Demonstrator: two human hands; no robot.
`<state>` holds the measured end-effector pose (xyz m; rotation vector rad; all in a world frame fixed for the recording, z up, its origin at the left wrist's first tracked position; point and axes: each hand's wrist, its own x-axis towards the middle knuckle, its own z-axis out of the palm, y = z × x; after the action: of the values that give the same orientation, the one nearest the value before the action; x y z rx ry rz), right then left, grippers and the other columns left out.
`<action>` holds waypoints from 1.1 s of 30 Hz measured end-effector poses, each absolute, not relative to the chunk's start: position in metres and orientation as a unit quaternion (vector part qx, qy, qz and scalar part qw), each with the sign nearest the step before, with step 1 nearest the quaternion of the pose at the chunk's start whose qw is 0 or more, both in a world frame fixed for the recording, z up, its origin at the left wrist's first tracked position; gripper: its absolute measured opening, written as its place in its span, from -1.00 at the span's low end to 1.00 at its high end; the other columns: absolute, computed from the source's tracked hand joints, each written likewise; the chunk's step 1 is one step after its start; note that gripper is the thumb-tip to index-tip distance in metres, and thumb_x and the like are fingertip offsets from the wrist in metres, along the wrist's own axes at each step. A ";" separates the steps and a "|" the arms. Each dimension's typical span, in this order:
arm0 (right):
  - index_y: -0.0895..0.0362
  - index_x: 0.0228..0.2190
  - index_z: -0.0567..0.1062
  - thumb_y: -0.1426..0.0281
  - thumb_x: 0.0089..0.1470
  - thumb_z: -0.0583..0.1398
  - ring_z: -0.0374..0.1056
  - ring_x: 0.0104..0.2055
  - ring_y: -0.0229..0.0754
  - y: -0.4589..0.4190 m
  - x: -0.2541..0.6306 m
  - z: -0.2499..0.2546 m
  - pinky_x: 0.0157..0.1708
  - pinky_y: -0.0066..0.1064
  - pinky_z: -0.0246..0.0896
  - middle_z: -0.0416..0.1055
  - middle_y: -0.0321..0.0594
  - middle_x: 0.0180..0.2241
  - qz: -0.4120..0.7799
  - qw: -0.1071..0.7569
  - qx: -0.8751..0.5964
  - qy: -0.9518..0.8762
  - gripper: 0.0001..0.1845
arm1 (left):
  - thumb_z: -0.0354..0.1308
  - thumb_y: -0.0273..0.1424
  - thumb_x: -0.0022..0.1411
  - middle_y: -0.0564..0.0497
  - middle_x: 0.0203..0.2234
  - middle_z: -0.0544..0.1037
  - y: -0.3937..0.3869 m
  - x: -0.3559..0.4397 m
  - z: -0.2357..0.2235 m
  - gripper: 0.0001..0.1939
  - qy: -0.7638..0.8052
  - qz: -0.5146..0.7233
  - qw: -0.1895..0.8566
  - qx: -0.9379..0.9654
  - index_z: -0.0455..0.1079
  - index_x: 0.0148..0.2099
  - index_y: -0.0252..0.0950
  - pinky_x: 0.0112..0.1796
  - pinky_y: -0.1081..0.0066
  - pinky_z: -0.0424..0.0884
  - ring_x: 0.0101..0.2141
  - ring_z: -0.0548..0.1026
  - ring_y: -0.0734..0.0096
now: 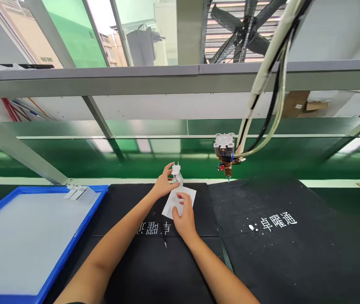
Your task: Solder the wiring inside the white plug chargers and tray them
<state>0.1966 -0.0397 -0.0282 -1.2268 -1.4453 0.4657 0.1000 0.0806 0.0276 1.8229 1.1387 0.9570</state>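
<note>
My left hand (163, 185) grips a small white plug-in charger (177, 172) between thumb and fingers. Its two metal prongs point up and away from me. Just below lies a white sheet of paper (169, 207) on the black cover. Over that sheet is my right hand (184, 215), its fingers bent and its thumb apart from them. I see nothing between them. Whether the fingertips touch the paper, I cannot tell.
A blue-rimmed tray (72, 241) with white lining stands on the left, white pieces (79, 193) in its far corner. Right of my hands hangs a dispensing nozzle (228, 170) on a hose-fed arm (262, 78). Black covers (271, 253) with white lettering spread over the bench.
</note>
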 end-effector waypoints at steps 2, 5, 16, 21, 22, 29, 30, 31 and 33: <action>0.07 0.13 0.21 0.57 -0.05 0.07 0.26 0.11 -0.02 -0.039 0.199 -0.030 0.02 -0.11 0.34 0.27 -0.03 0.05 0.223 0.568 -0.517 -0.600 -0.34 | 0.23 -0.52 -0.11 -0.10 0.01 0.48 0.062 0.071 0.031 -0.28 0.431 0.369 0.393 0.724 0.17 0.15 -0.24 -0.02 0.27 0.39 0.02 0.44 0.25; 0.01 0.23 0.10 0.53 -0.03 0.12 0.12 0.26 0.03 -0.041 0.197 -0.032 0.14 -0.03 0.25 0.15 -0.03 0.19 0.265 0.536 -0.490 -0.634 -0.23 | 0.26 -0.49 -0.11 -0.15 0.04 0.46 0.039 0.039 0.036 -0.39 0.401 0.338 0.453 0.721 0.23 0.04 -0.26 -0.01 0.23 0.36 0.02 0.44 0.19; 0.00 0.26 0.05 0.42 0.07 0.20 0.26 0.16 0.01 -0.045 0.197 -0.029 0.02 -0.08 0.38 0.25 -0.01 0.14 0.265 0.487 -0.469 -0.687 -0.23 | 0.32 -0.34 0.02 -0.17 0.12 0.38 0.007 0.027 0.011 -0.35 0.269 0.344 0.561 0.703 0.25 0.17 -0.25 0.09 0.20 0.29 0.12 0.35 0.10; 0.02 0.13 0.25 0.43 0.07 0.20 0.29 0.10 -0.01 -0.047 0.197 -0.022 0.02 -0.08 0.37 0.32 -0.05 0.06 0.228 0.490 -0.485 -0.688 -0.42 | 0.19 -0.09 0.16 -0.19 0.02 0.46 0.005 0.035 -0.002 -0.43 0.317 0.425 0.544 0.650 0.29 0.12 -0.28 0.04 0.26 0.36 0.03 0.43 0.18; 0.03 0.11 0.26 0.42 0.06 0.21 0.30 0.08 -0.01 -0.047 0.197 -0.021 0.01 -0.08 0.37 0.33 -0.05 0.04 0.225 0.493 -0.490 -0.683 -0.43 | 0.15 -0.08 0.19 -0.18 0.01 0.48 0.006 0.036 -0.003 -0.46 0.326 0.436 0.543 0.640 0.30 0.11 -0.28 0.01 0.28 0.39 0.01 0.45 0.21; 0.07 0.06 0.29 0.36 0.01 0.27 0.35 0.00 -0.04 -0.047 0.200 -0.021 -0.01 -0.11 0.39 0.35 -0.06 -0.01 0.232 0.519 -0.519 -0.639 -0.44 | 0.10 -0.15 0.24 -0.12 -0.06 0.54 0.002 0.040 -0.001 -0.57 0.387 0.438 0.507 0.634 0.36 0.06 -0.27 -0.13 0.35 0.48 -0.03 0.48 0.25; 0.08 0.06 0.29 0.35 0.01 0.27 0.35 0.00 -0.04 -0.047 0.200 -0.021 -0.01 -0.11 0.39 0.35 -0.06 -0.01 0.229 0.521 -0.520 -0.637 -0.44 | 0.09 -0.15 0.24 -0.12 -0.07 0.55 0.001 0.040 0.000 -0.59 0.393 0.433 0.496 0.641 0.39 0.04 -0.28 -0.13 0.34 0.48 -0.05 0.49 0.25; 0.08 0.06 0.29 0.34 0.01 0.27 0.35 -0.01 -0.04 -0.048 0.199 -0.021 -0.01 -0.11 0.39 0.35 -0.06 -0.01 0.225 0.523 -0.520 -0.637 -0.44 | 0.08 -0.16 0.24 -0.11 -0.08 0.55 -0.001 0.041 0.001 -0.60 0.397 0.428 0.483 0.653 0.41 0.02 -0.29 -0.14 0.33 0.49 -0.07 0.50 0.26; 0.08 0.05 0.30 0.33 0.03 0.27 0.36 -0.02 -0.05 -0.049 0.199 -0.020 -0.03 -0.11 0.40 0.36 -0.06 -0.03 0.215 0.524 -0.522 -0.638 -0.46 | 0.11 -0.19 0.20 -0.11 -0.10 0.56 -0.003 0.041 0.002 -0.61 0.393 0.420 0.457 0.678 0.43 0.00 -0.30 -0.16 0.34 0.50 -0.12 0.52 0.27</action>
<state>0.1989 -0.0485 -0.0195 -1.2485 -1.5280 0.5156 0.0414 -0.0033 0.0017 1.6720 0.9699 1.0345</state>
